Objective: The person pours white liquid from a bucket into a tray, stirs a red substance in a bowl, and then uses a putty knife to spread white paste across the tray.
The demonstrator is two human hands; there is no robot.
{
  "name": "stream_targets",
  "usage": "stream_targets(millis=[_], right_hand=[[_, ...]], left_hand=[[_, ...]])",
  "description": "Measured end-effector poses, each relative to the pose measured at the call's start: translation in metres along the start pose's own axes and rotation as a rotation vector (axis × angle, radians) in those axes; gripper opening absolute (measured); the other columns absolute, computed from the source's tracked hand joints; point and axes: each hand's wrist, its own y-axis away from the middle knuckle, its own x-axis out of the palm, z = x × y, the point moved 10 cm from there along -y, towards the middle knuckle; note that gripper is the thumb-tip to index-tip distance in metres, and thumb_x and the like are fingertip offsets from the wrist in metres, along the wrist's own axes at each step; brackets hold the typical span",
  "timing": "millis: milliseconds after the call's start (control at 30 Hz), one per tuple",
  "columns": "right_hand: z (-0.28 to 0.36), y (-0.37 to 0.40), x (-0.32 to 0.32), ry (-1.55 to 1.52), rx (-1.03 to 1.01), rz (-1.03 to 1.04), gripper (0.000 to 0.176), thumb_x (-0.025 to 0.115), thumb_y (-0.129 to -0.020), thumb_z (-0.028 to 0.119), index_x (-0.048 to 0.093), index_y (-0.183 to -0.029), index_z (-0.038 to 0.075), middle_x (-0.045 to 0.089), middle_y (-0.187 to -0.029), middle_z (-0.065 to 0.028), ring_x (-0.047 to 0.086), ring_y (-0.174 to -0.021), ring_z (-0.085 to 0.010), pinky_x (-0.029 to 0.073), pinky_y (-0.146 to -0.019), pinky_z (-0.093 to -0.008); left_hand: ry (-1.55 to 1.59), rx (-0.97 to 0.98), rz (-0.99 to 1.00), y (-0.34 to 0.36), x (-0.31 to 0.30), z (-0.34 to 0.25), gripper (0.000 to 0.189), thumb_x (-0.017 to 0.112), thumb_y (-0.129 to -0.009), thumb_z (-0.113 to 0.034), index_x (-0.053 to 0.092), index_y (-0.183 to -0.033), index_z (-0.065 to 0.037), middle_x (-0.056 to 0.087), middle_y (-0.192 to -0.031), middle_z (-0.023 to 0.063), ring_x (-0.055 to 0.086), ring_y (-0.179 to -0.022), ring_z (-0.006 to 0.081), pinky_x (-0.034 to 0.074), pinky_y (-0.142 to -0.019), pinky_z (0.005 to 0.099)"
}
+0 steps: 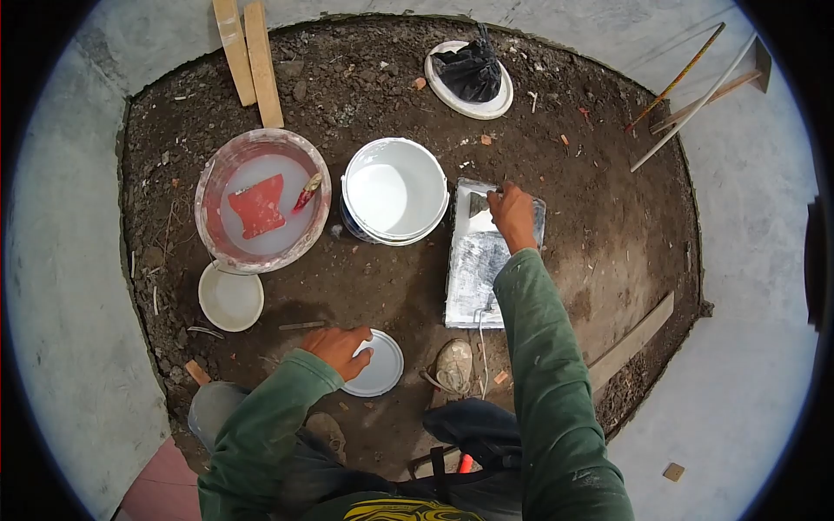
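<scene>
My right hand (514,217) is closed at the far end of a paint tray (452,300). A small grey, flat-bladed scraper (479,204) shows at its fingertips, with the grip mostly hidden by the fingers. White paint (479,222) lies around the blade, and the rest of the tray is streaked white and grey. Low on the left, my left hand (337,349) hovers over or touches the edge of a round white lid (378,369); its thumb and forefinger are apart. Between tray and basin stands a white bucket (395,195) holding white paint.
A basin (208,217) of cloudy water holds a red plastic piece (258,207) and a brush (307,191). Beside it sits a small white bowl (231,298). A black bag (469,74) rests on another lid (473,108). Planks (263,65) and long-handled tools (695,113) lean against the wall.
</scene>
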Motion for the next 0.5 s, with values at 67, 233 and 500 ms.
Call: stream_targets(millis=[67,233,500], right_hand=[[0.001,-0.001,0.003,-0.034,0.024,0.018,0.031,0.069,-0.086,0.028,0.068,-0.093,-0.002,0.070,-0.090,-0.0282,0.068,-0.089,-0.0470,0.054,-0.080,-0.0521],[0.002,0.000,0.012,-0.085,0.028,0.037,0.033,0.073,-0.084,0.031,0.069,-0.094,-0.001,0.070,-0.089,-0.0273,0.069,-0.089,-0.0454,0.054,-0.079,-0.0508],[-0.002,0.008,0.011,-0.227,0.131,-0.001,0.044,0.077,-0.078,0.035,0.070,-0.102,0.000,0.072,-0.087,-0.0239,0.071,-0.087,-0.0406,0.055,-0.077,-0.0462]], left_hand=[[-0.008,0.008,-0.010,0.000,0.000,0.000,0.035,0.062,-0.091,-0.032,0.063,-0.117,-0.009,0.072,-0.077,0.0155,0.069,-0.077,0.0391,0.053,-0.078,0.0498],[-0.010,0.019,-0.014,0.001,0.000,-0.002,0.034,0.062,-0.091,-0.032,0.063,-0.117,-0.009,0.072,-0.077,0.0152,0.069,-0.077,0.0388,0.053,-0.076,0.0497],[-0.027,0.008,0.003,0.002,0.002,-0.001,0.034,0.061,-0.092,-0.031,0.062,-0.118,-0.009,0.072,-0.077,0.0157,0.069,-0.077,0.0383,0.053,-0.076,0.0496]])
